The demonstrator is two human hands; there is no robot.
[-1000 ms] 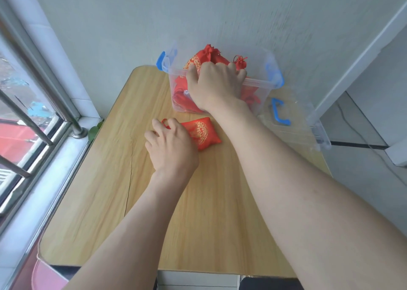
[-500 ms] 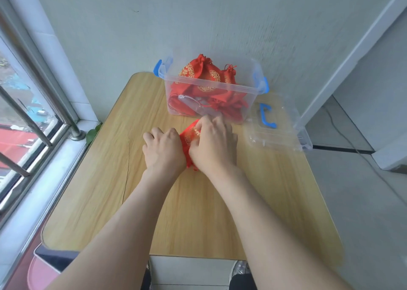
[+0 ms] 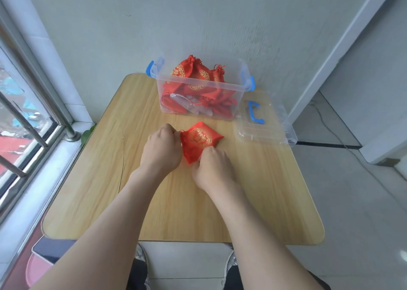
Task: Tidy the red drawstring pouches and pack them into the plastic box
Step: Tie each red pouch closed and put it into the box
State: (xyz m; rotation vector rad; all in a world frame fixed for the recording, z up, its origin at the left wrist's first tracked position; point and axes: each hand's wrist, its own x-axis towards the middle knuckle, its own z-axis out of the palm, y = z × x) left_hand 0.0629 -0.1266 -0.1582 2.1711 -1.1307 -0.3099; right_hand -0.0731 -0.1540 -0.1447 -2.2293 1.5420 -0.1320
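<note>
Step in hand: judged to be closing and flattening one pouch before it goes into the box.
Pouch being worked: the loose pouch (image 3: 199,141) lies on the table (image 3: 198,212) just in front of the plastic box (image 3: 241,95), between the two hands, with its gold emblem facing up.
Left side: the left hand (image 3: 161,150) has its fingers clenched on the pouch's gathered left end, where the frilled mouth and cord seem to be. The fingertips are hidden under the knuckles.
Right side: the right hand (image 3: 211,166) has its fingers curled over the pouch's near edge, grasping the cloth. What exactly they pinch cannot be seen.
Box: it stands open at the far side of the table, close to the wall, and the packed pouches (image 3: 198,78) are heaped above its rim.
Cover: the clear lid (image 3: 266,133), with its blue handle (image 3: 254,113), lies flat just right of the box, near the table's right edge.
Doing it well: hold the pouch body down with one hand and draw the cord straight out with the other, so the mouth gathers evenly instead of twisting. Then smooth the cloth flat and tuck the cord ends against it so nothing trails.
Placing it: the heap is already tall, so a low gap looks like the best spot, with the pouch laid flat and pressed down.
Watch for: a pouch perched on top could keep the lid from closing, and a loose cord could snag on the rim.
</note>
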